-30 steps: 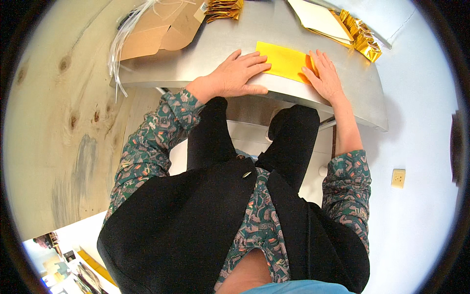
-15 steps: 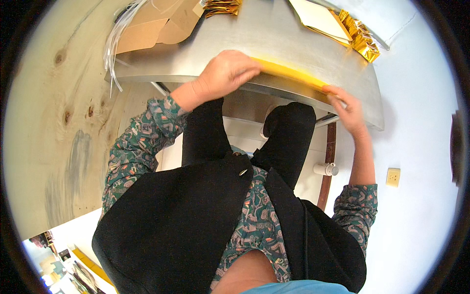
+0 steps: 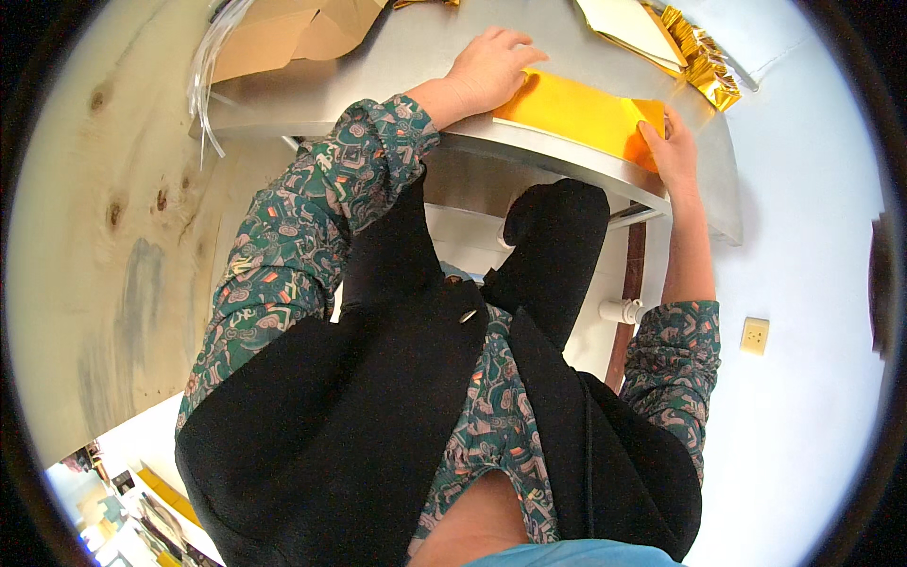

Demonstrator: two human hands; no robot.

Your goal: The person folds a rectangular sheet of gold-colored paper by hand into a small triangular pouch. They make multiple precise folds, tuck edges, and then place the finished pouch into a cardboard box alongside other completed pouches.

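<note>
A shiny gold foil paper sheet [image 3: 586, 113], long and narrow, lies along the near edge of the metal table. A thin white edge shows along its near side. My left hand [image 3: 487, 71] rests at the sheet's left end, fingers stretched out and apart, with the thumb side against the paper's corner. At the other end my right hand [image 3: 673, 151] grips the sheet, thumb on top and fingers round the far side. The paper bends up a little by that hand.
The metal table [image 3: 435, 52] has a brown cardboard box [image 3: 293, 42] and white plastic strips [image 3: 203, 80] at the left. Cream sheets [image 3: 628, 33] and pleated gold foil [image 3: 704, 71] lie far right. A plywood surface [image 3: 104, 246] fills the left; a pale wall stands right.
The gold sheet, earlier seen as a narrow band between both hands, now shows its broad face. My left hand has moved right and away from me, its fingers opening; my right hand has moved slightly farther away.
</note>
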